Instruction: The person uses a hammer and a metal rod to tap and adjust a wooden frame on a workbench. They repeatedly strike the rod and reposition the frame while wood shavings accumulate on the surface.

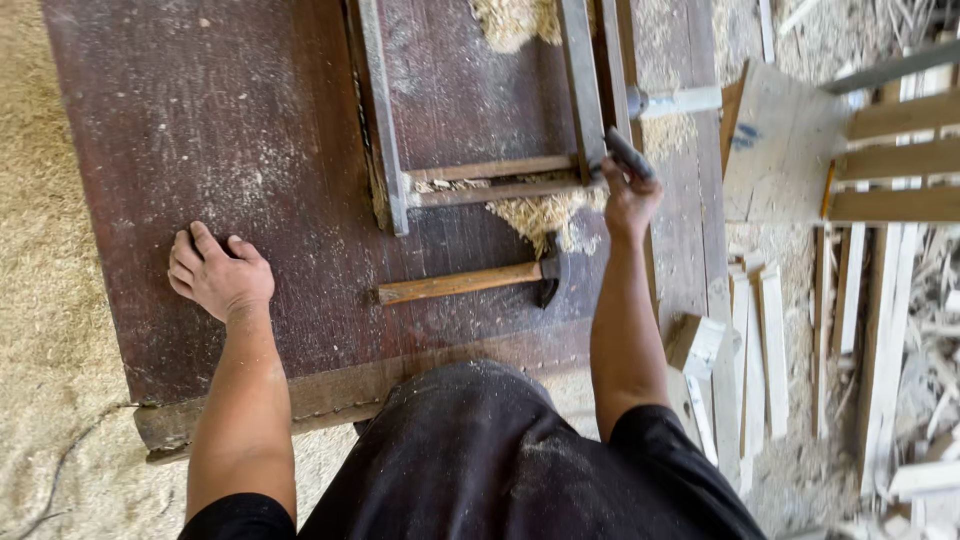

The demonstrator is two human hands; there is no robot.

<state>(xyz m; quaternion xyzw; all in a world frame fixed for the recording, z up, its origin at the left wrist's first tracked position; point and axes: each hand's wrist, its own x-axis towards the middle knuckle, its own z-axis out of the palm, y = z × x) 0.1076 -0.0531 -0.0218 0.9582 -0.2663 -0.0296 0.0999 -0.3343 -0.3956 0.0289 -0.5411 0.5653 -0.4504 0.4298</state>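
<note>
My left hand rests flat on a dark brown wooden board dusted with sawdust, fingers loosely curled, holding nothing. My right hand is shut on a dark-handled tool at the corner of a wooden frame made of grey rails and crosspieces. A hammer with a wooden handle and dark head lies on the board between my hands, just below the frame. A pile of wood shavings sits under the frame's lower crosspiece.
Loose wooden slats and offcuts are scattered at the right. Stacked boards lie at the upper right. Sawdust covers the ground at the left. A pale plywood piece leans beside the board.
</note>
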